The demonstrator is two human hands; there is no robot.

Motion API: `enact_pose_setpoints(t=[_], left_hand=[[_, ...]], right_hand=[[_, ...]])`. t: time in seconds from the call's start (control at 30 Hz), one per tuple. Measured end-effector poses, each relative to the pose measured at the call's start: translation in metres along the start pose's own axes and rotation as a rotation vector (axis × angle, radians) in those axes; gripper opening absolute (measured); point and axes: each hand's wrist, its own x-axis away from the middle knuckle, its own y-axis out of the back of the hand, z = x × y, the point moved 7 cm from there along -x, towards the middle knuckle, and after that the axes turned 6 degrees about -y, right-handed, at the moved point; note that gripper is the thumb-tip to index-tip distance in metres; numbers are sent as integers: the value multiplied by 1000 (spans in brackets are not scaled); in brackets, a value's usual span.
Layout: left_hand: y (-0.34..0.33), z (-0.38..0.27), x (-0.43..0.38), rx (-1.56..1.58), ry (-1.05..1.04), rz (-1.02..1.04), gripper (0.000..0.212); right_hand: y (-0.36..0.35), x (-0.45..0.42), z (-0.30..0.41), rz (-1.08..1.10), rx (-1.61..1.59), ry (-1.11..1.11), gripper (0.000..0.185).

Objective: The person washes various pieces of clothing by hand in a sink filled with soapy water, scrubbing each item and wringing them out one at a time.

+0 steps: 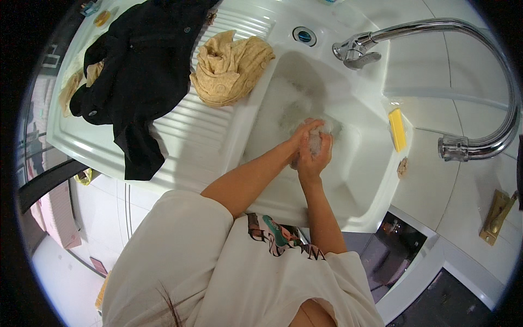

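Both hands are close together over the basin of a white sink [339,180], pressed around a wet, sudsy, greyish cloth [315,144]. My left hand [303,133] wraps it from the upper left, with fingers over its far end. From the near side my right hand [315,159] grips it, thumb and fingers around it. Most of the cloth is hidden by the hands. Cloudy water with foam [294,110] lies in the basin beneath. Beside the basin, on the ribbed drainboard [196,135], sits a bunched tan patterned cloth [233,69].
A black buttoned garment [147,61] drapes across the drainboard's left side. On the sink's right rim lie a yellow soap bar [397,130] and a small brownish lump [402,167]. A chrome faucet [359,49] stands at the back, its long spout [500,69] curving out to the right.
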Motion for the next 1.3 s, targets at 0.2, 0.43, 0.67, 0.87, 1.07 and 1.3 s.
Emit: enact_pose_setpoints(t=[0.2,0.43,0.67,0.87,1.07,1.3], left_hand=[[33,29,-29,-194,-69,34,13],[58,53,-43,-307,-19,-124,27],[39,-15,10,-643,-181,-596,54],[62,-23,1,-860,-196,-734,70],[82,-22,-12,-916,-180,-828,67],[96,-27,-5,-770,-22,-857,54]], right_hand=[[4,9,-1,5,109,-38,19],[4,10,-33,64,-80,-458,22],[13,3,-89,110,90,-613,59],[5,-12,-135,271,467,-608,94],[-62,13,-166,378,551,-803,95],[-95,5,-132,718,820,-387,75]])
